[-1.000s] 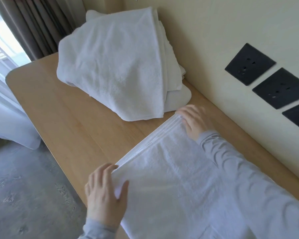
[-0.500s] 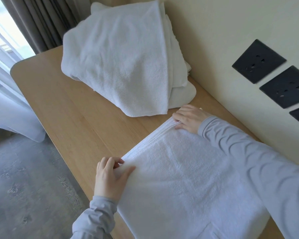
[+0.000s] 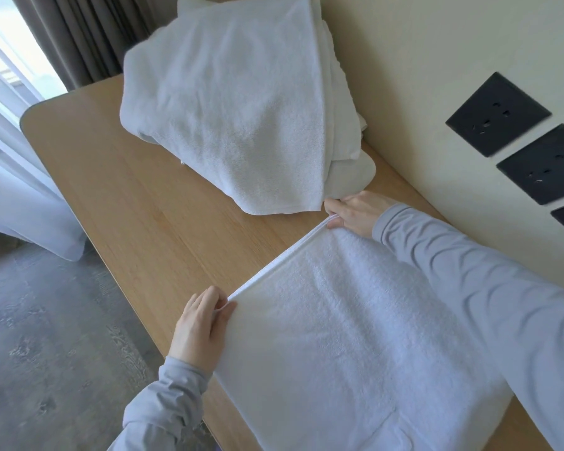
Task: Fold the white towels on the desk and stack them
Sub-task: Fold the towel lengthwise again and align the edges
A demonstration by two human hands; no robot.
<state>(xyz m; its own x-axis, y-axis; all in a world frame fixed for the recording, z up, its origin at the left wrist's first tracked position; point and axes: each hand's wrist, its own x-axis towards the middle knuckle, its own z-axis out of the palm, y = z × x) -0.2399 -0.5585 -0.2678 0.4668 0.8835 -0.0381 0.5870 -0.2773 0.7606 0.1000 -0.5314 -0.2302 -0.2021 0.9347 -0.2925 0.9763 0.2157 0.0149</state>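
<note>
A white towel lies folded flat on the near part of the wooden desk. My left hand pinches the towel's far-left corner at the hemmed edge. At the far-right corner of that same edge my right hand pinches the layered hem. Both hands are at desk level. Beyond them, against the wall, sits a heap of white towels, loosely piled, its front flap hanging down to the desk just past my right hand.
A cream wall runs along the desk's right side with black power sockets. Curtains and a sheer drape hang at the far left. The desk's left edge drops to a grey floor.
Both hands have shifted from resting on the folded edge to pinching its two corners. The edge now runs straight and taut between them.
</note>
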